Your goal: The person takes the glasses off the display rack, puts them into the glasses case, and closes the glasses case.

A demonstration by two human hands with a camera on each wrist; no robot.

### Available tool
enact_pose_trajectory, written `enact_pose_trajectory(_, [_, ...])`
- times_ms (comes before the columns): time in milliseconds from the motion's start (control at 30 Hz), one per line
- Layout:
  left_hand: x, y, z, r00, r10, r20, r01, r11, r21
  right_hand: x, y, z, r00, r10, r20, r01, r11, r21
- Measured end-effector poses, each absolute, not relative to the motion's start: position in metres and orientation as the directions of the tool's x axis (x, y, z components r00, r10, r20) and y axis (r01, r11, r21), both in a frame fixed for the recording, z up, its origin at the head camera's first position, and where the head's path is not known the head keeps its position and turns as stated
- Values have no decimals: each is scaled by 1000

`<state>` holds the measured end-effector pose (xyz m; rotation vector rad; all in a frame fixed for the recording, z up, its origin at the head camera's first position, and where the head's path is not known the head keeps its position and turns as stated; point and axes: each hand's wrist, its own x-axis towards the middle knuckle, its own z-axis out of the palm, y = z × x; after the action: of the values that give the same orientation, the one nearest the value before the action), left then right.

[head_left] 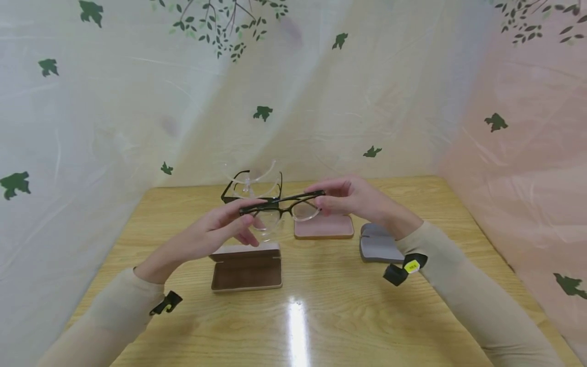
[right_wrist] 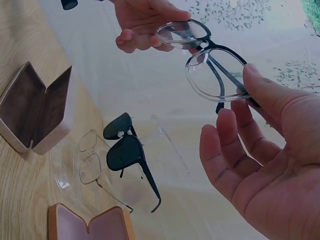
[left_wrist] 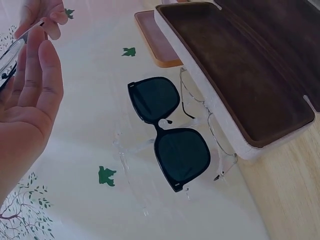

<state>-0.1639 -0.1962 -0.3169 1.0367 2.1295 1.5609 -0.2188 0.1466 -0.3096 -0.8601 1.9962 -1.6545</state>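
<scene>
A pair of eyeglasses with a black upper rim and clear lower rims is held up above the table between both hands. My left hand pinches one end of the frame between thumb and fingers. At the other end my right hand grips it the same way. Dark temples show behind the clear lenses in the right wrist view. Below the left hand, an open glasses case with a brown lining lies on the table. Black sunglasses and thin wire-rimmed glasses rest on a clear stand.
A pink case lies open behind the held glasses, near the middle of the wooden table. To its right is a grey case, partly hidden by the right wrist. A pale curtain with leaf prints hangs along the back and sides.
</scene>
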Motion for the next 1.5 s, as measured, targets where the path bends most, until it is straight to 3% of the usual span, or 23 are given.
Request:
enact_pose_trajectory(333, [-165,-198,-318,-697,695,177,380,149,913,-219,146,-309,-737,-674,47,-185,135,-973])
enact_pose_trajectory(733, [-159,-204,-332,-718,677,162,300,90,950,-213,146,-316,-670,-732,125,-254,68,-965])
enact_pose_trajectory(900, [-146,-208,-343,-725,683,90,196,80,977,-203,145,-328,-667,-735,122,-250,67,-966])
enact_pose_trajectory(1100, [-136,-216,-357,-740,672,12,120,115,986,-195,138,-351,-662,-747,55,-143,54,-988])
enact_pose_trajectory(1333, [-129,-220,-372,-830,528,-177,-68,220,973,-192,131,-380,-671,-741,-9,-56,63,-996])
enact_pose_trajectory(1500, [-124,-224,-387,-847,459,-268,-163,255,953,-193,123,-402,-675,-734,-75,8,93,-996])
